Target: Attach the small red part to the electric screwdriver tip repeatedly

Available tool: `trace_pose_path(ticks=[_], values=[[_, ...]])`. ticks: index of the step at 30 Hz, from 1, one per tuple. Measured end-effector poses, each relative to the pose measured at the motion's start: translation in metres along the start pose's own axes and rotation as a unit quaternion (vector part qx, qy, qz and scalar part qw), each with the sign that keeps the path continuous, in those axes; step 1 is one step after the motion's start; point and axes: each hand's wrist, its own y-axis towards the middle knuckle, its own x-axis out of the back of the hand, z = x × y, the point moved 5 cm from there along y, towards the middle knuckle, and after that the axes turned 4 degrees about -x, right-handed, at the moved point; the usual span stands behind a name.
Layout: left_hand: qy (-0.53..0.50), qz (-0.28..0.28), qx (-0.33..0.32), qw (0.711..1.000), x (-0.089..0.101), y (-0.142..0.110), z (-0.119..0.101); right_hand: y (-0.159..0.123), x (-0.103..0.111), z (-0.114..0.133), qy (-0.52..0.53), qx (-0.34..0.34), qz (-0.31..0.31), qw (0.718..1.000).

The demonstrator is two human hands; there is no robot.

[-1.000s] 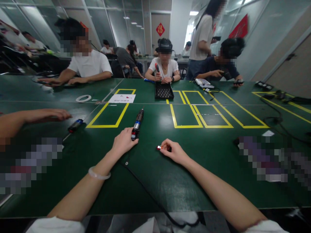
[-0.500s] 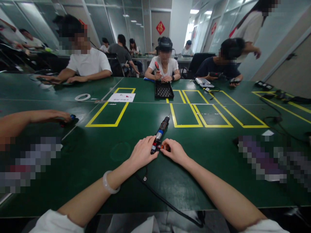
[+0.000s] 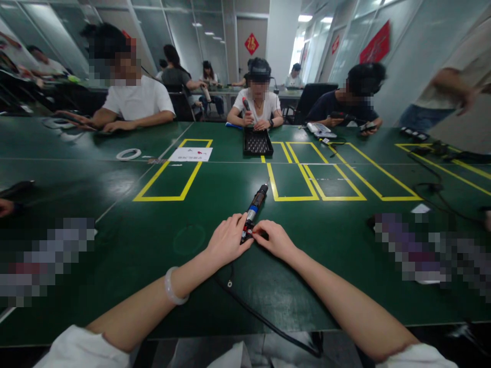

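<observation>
An electric screwdriver (image 3: pixel 254 208), its housing off and a blue-banded motor and red parts showing, lies aslant on the green table with its thin bit pointing away. My left hand (image 3: pixel 229 239) is closed around its rear end from the left. From the right, my right hand (image 3: pixel 276 239) has thumb and finger pinched together at a small red-and-white part (image 3: pixel 249 231) against the screwdriver's rear. Whether this part is seated there I cannot tell, as fingers partly cover it. A black cable (image 3: pixel 261 316) with a ring terminal (image 3: pixel 229 283) beside it runs from the rear toward the table's front edge.
Yellow tape rectangles (image 3: pixel 295 198) mark the green table (image 3: pixel 172 306). Across it, a co-worker sits behind a black tray (image 3: pixel 258 148) of small parts. A white sheet (image 3: pixel 190 154), a tape ring (image 3: pixel 128 154) and dark cables (image 3: pixel 441 189) lie farther off. Other people sit around.
My left hand has carried the screwdriver rightward to my right hand. The small red part has gone from apart to against its rear. At far left, a neighbour's arm has drawn back.
</observation>
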Motion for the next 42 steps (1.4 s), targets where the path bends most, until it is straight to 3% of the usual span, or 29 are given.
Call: trace_pose_path(ticks=[12,19,24,30,35,38,42], values=[[0.035,-0.005,0.024,0.999,-0.003,0.007,0.001,-0.003,0.004,-0.001,-0.001,0.028,-0.027,0.999],[0.084,-0.005,0.014,0.996,-0.001,0.006,0.023,-0.002,0.007,-0.004,-0.009,0.017,-0.012,1.0],[0.101,0.007,0.068,0.993,0.002,0.006,0.07,-0.002,0.008,-0.002,-0.008,0.018,0.003,1.0],[0.115,0.022,0.181,0.976,0.002,-0.004,0.165,-0.003,0.007,-0.003,-0.01,0.016,0.01,1.0],[0.111,0.011,0.28,0.954,0.009,-0.027,0.238,-0.003,0.006,-0.005,-0.012,0.018,0.014,1.0],[0.105,0.008,0.329,0.938,0.017,-0.043,0.262,-0.004,0.007,-0.004,-0.01,0.019,0.015,1.0],[0.108,-0.029,0.338,0.934,0.025,-0.053,0.265,-0.003,0.008,-0.003,-0.006,0.019,0.014,1.0]])
